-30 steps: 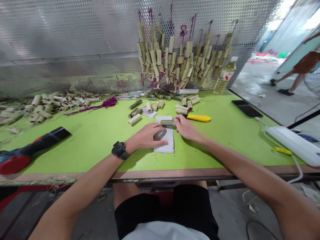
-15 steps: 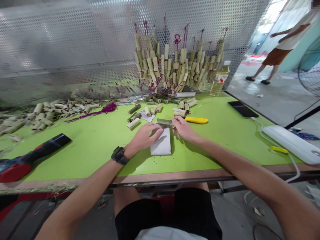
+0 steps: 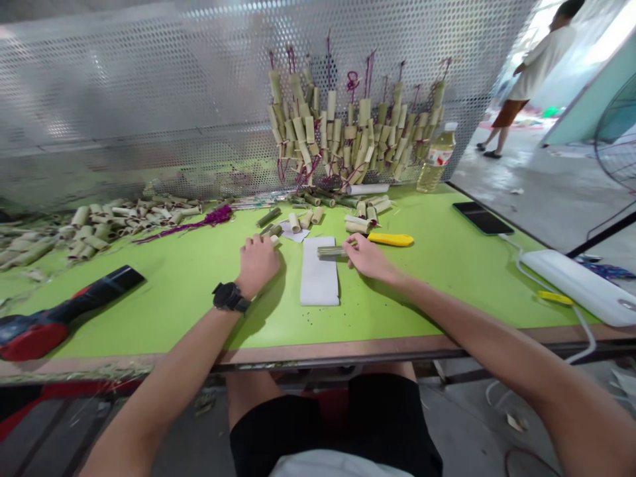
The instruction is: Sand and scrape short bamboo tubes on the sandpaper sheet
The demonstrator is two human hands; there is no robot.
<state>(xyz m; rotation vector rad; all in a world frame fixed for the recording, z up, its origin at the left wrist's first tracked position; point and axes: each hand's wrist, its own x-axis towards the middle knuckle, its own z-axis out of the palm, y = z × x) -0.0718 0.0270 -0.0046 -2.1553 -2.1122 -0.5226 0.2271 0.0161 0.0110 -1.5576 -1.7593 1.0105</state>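
Observation:
My right hand (image 3: pixel 368 257) pinches one end of a greenish bamboo tube (image 3: pixel 328 252) between thumb and fingers. The tube lies crosswise over a white paper pad (image 3: pixel 319 281) on the green table. To the left, my left hand (image 3: pixel 259 263), with a black watch on its wrist, is closed over a pale bamboo tube (image 3: pixel 275 240). Only the tube's far end shows past the fingers. Darker bamboo pieces (image 3: pixel 269 216) lie just beyond that hand. A yellow-handled cutter (image 3: pixel 392 239) rests by my right hand, its front end partly under bamboo pieces.
Bamboo strings (image 3: pixel 365 132) hang on the perforated metal panel. An oil bottle (image 3: pixel 437 159), a phone (image 3: pixel 481 217) and a white power strip (image 3: pixel 581 285) stand or lie rightward. At left are a bamboo heap (image 3: pixel 94 228) and a black-red power tool (image 3: pixel 69 311). A person (image 3: pixel 539 66) stands behind.
My left hand has left the pad and moved left onto the pale bamboo tube. My right hand keeps its tube, slightly lower over the pad. The person in the background has moved left.

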